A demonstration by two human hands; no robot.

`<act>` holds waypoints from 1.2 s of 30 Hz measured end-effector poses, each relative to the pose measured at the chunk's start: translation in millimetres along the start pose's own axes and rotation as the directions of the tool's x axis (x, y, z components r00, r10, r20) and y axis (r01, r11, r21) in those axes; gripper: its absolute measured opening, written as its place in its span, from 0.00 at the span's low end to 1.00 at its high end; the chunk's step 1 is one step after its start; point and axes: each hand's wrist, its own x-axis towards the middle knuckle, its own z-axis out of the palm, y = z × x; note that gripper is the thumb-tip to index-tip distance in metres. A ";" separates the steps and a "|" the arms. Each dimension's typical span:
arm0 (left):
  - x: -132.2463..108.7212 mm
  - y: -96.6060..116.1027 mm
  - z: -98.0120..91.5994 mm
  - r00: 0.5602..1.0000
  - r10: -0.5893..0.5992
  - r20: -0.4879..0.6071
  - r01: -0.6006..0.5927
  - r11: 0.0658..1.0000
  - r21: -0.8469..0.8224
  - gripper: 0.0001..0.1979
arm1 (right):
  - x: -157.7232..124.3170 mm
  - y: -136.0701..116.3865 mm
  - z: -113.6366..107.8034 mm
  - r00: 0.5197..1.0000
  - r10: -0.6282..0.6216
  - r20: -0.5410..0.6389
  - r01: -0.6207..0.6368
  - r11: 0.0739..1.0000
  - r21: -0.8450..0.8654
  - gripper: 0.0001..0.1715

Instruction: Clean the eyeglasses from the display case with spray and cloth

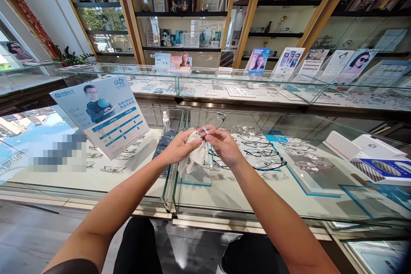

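My left hand (183, 146) is closed on a pale cream cleaning cloth (196, 156), whose loose end hangs below the fingers. The cloth is wrapped against part of a pair of eyeglasses (215, 120) with a thin frame. Held from the other side, the eyeglasses are pinched between thumb and fingers of my right hand (223, 145). One clear lens sticks up above the right fingers; the other end is hidden by the cloth and the left hand. Both hands meet over the glass counter.
Below lies a glass display counter (199, 203) with several spectacle frames (261, 152) inside. A small white bottle (165, 121) stands behind my left hand. A tilted sign (102, 115) rises at left; an opened white box (369, 150) sits at right. Another display case (154, 78) runs behind.
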 end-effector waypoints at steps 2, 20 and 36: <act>0.1 1.3 -1.0 1.000 -0.010 0.018 0.010 1.000 -0.018 0.27 | -0.6 -0.5 0.4 1.000 0.004 -0.002 -0.004 1.000 -0.001 0.16; 0.8 5.4 1.0 0.999 -0.020 0.050 0.023 0.998 -0.064 0.27 | -0.6 0.3 3.4 0.999 0.007 -0.046 -0.006 1.000 0.007 0.18; 4.4 10.4 -10.4 0.985 -0.054 -0.164 0.041 0.996 -0.079 0.32 | -1.1 -3.0 -2.8 0.999 0.039 0.030 -0.034 0.985 -0.167 0.18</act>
